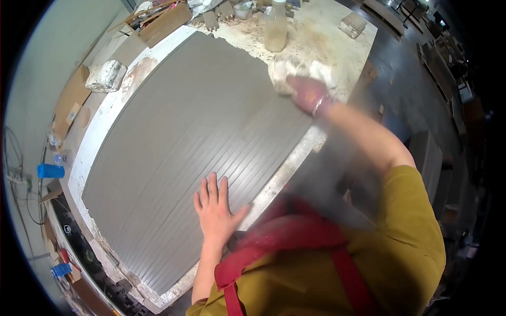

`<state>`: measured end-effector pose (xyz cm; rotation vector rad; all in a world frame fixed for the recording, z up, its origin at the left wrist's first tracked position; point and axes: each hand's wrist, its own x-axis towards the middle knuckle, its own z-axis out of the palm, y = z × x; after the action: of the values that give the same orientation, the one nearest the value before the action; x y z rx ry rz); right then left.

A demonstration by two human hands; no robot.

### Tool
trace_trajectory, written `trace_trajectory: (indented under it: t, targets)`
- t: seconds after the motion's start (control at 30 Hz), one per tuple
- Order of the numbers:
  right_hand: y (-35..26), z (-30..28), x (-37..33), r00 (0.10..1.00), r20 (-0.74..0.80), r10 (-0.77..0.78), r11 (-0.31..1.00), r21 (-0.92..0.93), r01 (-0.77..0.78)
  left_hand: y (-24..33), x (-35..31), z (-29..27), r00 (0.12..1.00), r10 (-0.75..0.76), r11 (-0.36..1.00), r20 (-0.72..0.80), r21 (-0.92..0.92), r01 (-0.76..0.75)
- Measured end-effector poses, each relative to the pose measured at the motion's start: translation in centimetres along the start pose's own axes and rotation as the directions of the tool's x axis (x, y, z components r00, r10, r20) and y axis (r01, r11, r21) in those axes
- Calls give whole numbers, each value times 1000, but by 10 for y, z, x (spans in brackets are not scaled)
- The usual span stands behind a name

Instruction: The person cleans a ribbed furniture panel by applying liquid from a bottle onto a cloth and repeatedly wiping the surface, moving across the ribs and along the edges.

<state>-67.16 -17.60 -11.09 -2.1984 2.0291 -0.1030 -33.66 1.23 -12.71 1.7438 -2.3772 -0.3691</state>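
A large grey panel [174, 121] with fine parallel grooves lies flat on a white, stained worktable [337, 58]. My bare left hand [216, 210] rests on the grooved face near the panel's close edge, its fingers spread. My right hand [311, 96] wears a dark red glove and is smeared by motion. It grips a crumpled white rag [287, 71] at the panel's far right edge. Part of the rag is hidden behind the glove.
A bottle of cloudy liquid [275, 29] stands beyond the rag. A wrapped block [353, 25] sits at the far right corner, and another white bundle [106, 76] on the left. An open cardboard box [166, 23] of tools is at the back. A blue cup-like object [50, 170] is far left.
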Motion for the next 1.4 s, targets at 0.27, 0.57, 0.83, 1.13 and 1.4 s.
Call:
trace_trajectory:
  t: [0.27,0.57,0.83,1.13,1.4]
  targets:
    - [11,1,7,999,-35,11,999,42,-9,2,1,4,1000,-11,1000,-6,9,11]
    - [59,-31,36,973,55,224,970,81,-228,-2,-5,-2,1000,11,1000,5,9,-11]
    - [-69,-26,-34,925,-11,-379,913,160,376,-52,-94,-21,975,-159,972,152,198,128]
    - [-23,14,7,987,-128,-96,992,72,106,-57,-87,-17,991,-121,980,58,167,109]
    - [-5,20,18,985,-154,79,980,191,-49,-59,-90,-16,993,-110,978,44,180,100]
